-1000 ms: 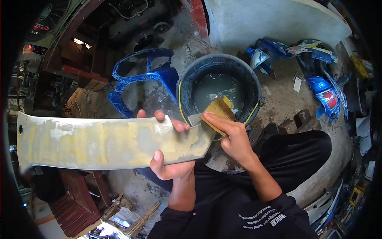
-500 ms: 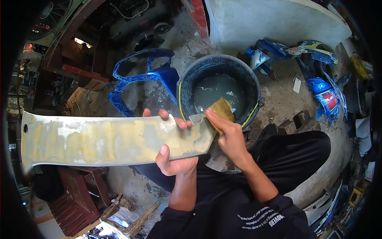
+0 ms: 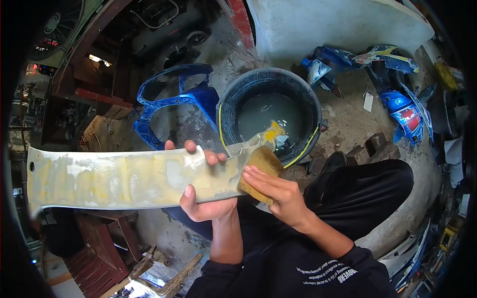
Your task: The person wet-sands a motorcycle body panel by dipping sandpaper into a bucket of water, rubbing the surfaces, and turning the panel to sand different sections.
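A long pale panel [image 3: 114, 179], patched with cream and yellow filler, lies across the view from the left edge to over the bucket. My left hand [image 3: 211, 206] grips it from below, thumb on the near edge and fingertips showing at the far edge. My right hand [image 3: 280, 196] presses a folded sheet of brown sandpaper [image 3: 263, 169] flat on the panel's right part. The panel's right end, with a yellow patch, sticks out past the sandpaper. Beneath that end stands a dark bucket [image 3: 228, 99] of cloudy water with a yellow handle.
Left of the bucket lies a blue plastic frame [image 3: 191, 97]. Blue motorcycle fairings [image 3: 402, 114] rest on the floor at right, near a white tag [image 3: 368, 102]. Wooden blocks [image 3: 375, 144] sit by my foot. A dark red wooden stool [image 3: 99, 243] is at lower left.
My right hand has slid the sandpaper from the panel's far edge toward me, down onto its near side. More of the panel's right end now shows. The left hand keeps its hold.
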`<state>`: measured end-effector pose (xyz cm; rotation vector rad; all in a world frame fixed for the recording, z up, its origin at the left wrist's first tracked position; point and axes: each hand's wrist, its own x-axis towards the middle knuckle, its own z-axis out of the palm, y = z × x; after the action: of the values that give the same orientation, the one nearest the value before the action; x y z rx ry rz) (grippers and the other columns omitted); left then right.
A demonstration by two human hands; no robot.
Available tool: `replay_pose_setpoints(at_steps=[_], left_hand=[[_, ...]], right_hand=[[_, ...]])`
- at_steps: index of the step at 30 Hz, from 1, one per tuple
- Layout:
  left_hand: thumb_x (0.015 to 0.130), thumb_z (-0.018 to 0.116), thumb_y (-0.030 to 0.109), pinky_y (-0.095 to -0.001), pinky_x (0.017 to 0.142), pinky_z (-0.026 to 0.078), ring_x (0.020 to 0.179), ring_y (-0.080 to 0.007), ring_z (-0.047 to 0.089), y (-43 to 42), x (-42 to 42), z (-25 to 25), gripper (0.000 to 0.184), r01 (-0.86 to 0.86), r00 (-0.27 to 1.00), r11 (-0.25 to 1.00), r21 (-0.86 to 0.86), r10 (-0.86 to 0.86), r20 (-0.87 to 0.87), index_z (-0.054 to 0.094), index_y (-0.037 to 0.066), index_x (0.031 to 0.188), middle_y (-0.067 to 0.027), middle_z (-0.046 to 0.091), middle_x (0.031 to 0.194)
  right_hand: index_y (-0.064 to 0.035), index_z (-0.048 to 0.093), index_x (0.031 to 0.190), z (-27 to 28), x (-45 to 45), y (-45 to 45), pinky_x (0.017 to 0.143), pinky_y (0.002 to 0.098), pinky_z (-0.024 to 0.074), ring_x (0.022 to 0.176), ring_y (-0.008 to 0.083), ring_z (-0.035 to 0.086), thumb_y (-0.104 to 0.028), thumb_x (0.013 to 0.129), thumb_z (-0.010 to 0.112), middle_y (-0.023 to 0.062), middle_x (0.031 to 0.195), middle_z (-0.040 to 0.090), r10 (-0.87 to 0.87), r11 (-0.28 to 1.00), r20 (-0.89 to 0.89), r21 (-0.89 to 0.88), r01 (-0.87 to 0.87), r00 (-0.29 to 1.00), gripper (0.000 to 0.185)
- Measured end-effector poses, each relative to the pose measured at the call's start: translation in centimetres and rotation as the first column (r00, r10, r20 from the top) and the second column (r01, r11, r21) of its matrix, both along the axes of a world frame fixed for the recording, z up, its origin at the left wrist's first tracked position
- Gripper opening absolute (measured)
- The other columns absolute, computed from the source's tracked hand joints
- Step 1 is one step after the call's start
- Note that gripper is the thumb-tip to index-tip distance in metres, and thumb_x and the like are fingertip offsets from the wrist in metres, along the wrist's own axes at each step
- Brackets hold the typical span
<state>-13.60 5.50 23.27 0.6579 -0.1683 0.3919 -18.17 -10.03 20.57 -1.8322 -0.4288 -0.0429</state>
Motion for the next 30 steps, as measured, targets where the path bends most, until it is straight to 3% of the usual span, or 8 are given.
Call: replay_pose_setpoints(at_steps=[4,8,11,13,19,23,27,30], left_hand=[[0.088,0.058,0.031,-0.0533,0.095,0.051,0.103,-0.0275,0.059,-0.5,-0.1,-0.7,0.081,-0.039,0.999,0.999,0.037,0.04,-0.026,0.027,0.008,0.158,-0.0181,0.048,0.135],[0.088,0.058,0.031,-0.053,0.095,0.051,0.103,-0.0275,0.059,0.4,0.1,0.1,0.08,-0.012,1.0,1.0,0.026,0.012,0.004,0.027,0.008,0.158,-0.0182,0.048,0.134],[0.088,0.057,0.032,-0.0528,0.095,0.051,0.103,-0.0273,0.058,0.3,0.1,-0.4,0.08,-0.034,0.999,0.999,0.007,0.034,-0.028,0.027,0.008,0.158,-0.0179,0.047,0.135],[0.088,0.057,0.032,-0.0529,0.096,0.05,0.104,-0.0274,0.058,-0.2,-0.1,-0.8,0.08,-0.057,0.998,0.997,0.044,0.058,-0.034,0.027,0.008,0.158,-0.0177,0.047,0.135],[0.09,0.055,0.031,-0.0539,0.096,0.05,0.103,-0.028,0.059,0.5,0.3,-0.6,0.077,-0.039,0.999,0.999,-0.031,0.039,0.01,0.028,0.008,0.158,-0.0174,0.047,0.135],[0.09,0.054,0.032,-0.0532,0.096,0.05,0.104,-0.0274,0.058,-0.1,-0.2,-0.9,0.077,-0.085,0.996,0.996,0.031,0.086,-0.019,0.028,0.008,0.158,-0.016,0.047,0.135],[0.089,0.055,0.032,-0.0531,0.095,0.05,0.102,-0.0269,0.058,0.5,0.1,-0.5,0.077,-0.075,0.997,0.997,-0.006,0.075,-0.015,0.029,0.008,0.157,-0.0159,0.047,0.134],[0.089,0.056,0.033,-0.0526,0.095,0.05,0.103,-0.0266,0.058,0.0,0.2,-0.8,0.077,-0.101,0.994,0.995,0.007,0.101,-0.045,0.03,0.008,0.157,-0.0155,0.047,0.134]], right_hand=[[-0.0048,0.066,0.137,-4.8,3.1,-0.9,0.118,0.0378,0.0438,0.137,0.0313,0.057,0.024,0.065,0.053,0.0182,0.141,0.063,-0.199,0.98,-0.056,-0.026,0.198,0.978,0.079],[-0.0068,0.066,0.137,-2.3,1.1,-0.7,0.118,0.0381,0.0436,0.136,0.0311,0.058,0.024,0.064,0.052,0.0185,0.141,0.063,-0.016,0.999,-0.005,0.036,0.017,1.0,0.081],[-0.0062,0.067,0.137,-4.5,1.1,-0.7,0.119,0.0384,0.043,0.136,0.0314,0.057,0.024,0.064,0.052,0.0192,0.14,0.063,-0.032,0.999,0.027,0.02,0.031,0.999,0.08],[-0.0051,0.068,0.135,-5.7,3.4,-0.9,0.119,0.0393,0.0427,0.137,0.0325,0.056,0.025,0.064,0.052,0.0208,0.139,0.063,-0.202,0.979,-0.057,-0.022,0.201,0.978,0.079],[-0.0071,0.066,0.138,-3.3,1.5,-0.3,0.117,0.0374,0.0453,0.136,0.0293,0.058,0.024,0.065,0.051,0.0192,0.141,0.063,0.028,0.998,0.047,0.055,-0.031,0.999,0.081],[-0.0033,0.068,0.133,-7.1,4.1,-1.2,0.119,0.0392,0.0433,0.134,0.0325,0.058,0.023,0.066,0.051,0.0187,0.137,0.065,-0.223,0.975,-0.102,-0.048,0.219,0.969,0.075],[-0.0048,0.066,0.137,-3.5,1.5,-0.3,0.118,0.0392,0.0437,0.136,0.0316,0.057,0.022,0.068,0.053,0.0185,0.139,0.064,0.023,0.999,0.034,0.023,-0.024,0.999,0.075],[-0.005,0.068,0.135,-3.7,2.2,-0.7,0.118,0.0375,0.0436,0.134,0.0311,0.059,0.025,0.066,0.054,0.0198,0.138,0.065,-0.041,0.999,0.024,-0.021,0.041,0.999,0.077]])
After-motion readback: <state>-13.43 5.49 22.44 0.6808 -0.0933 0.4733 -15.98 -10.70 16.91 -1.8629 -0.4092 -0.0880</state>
